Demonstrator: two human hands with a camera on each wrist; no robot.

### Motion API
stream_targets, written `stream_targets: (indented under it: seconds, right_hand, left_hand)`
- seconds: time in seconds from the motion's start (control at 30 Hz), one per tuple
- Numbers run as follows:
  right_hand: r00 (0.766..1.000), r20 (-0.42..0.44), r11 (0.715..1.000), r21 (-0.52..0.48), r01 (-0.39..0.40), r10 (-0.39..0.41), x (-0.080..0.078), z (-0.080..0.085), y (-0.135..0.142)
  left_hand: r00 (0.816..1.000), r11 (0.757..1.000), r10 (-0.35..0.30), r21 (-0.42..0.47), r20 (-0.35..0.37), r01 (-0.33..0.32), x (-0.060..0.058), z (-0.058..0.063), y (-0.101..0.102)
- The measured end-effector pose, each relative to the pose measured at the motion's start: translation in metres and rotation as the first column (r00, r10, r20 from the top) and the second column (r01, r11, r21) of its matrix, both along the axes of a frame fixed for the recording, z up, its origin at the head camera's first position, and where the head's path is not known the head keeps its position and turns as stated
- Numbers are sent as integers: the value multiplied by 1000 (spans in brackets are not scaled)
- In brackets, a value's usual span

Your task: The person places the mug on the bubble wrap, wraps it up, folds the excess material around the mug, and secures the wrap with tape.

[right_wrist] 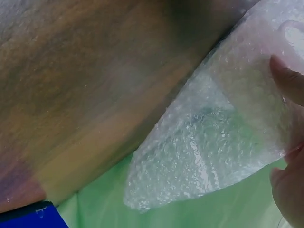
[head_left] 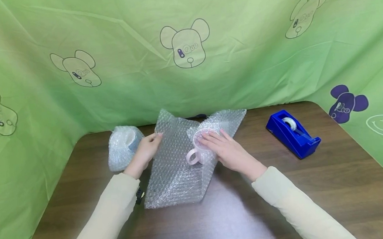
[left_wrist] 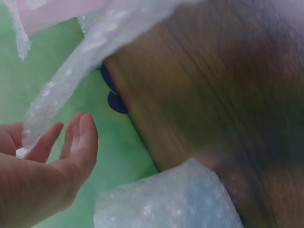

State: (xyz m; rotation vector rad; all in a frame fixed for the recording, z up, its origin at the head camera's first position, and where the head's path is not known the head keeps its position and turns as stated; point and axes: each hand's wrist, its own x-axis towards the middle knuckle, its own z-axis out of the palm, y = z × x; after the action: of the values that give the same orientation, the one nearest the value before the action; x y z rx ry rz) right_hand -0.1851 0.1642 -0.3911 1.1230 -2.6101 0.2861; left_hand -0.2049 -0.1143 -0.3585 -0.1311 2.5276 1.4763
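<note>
A sheet of bubble wrap (head_left: 175, 146) is spread at the table's middle, its left part raised. My left hand (head_left: 149, 148) pinches its left edge between thumb and index finger; in the left wrist view the other fingers of this hand (left_wrist: 57, 166) are held apart from it. A pale pink mug (head_left: 193, 156) with its handle pointing left and toward me is partly covered by the wrap. My right hand (head_left: 230, 152) rests over the mug's top with fingers extended, over the folded wrap. In the right wrist view the wrap's corner (right_wrist: 190, 161) sticks out beside this hand.
A bubble-wrapped bundle (head_left: 121, 148), bluish inside, stands left of my left hand. A blue tape dispenser (head_left: 292, 134) with a roll of clear tape sits at the right. A small dark object (head_left: 139, 195) lies near my left sleeve. Green cloth (head_left: 189, 86) hangs behind the wooden table (head_left: 192, 226).
</note>
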Motion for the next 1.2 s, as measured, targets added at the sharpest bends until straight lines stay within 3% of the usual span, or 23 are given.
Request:
stream_targets:
  seconds: [0.4, 0.7, 1.2]
  right_hand:
    - [999, -53, 999, 43, 5, -3, -2, 3, -1]
    - [996, -87, 996, 82, 24, -17, -4, 6, -4]
    - [998, -60, 1000, 20, 19, -18, -6, 4, -7]
  left_hand:
    - [1000, 984, -26, 174, 18, 22, 5, 2, 2]
    - [999, 981, -40, 193, 22, 35, 7, 3, 4]
    - [998, 969, -66, 237, -10, 67, 11, 6, 12]
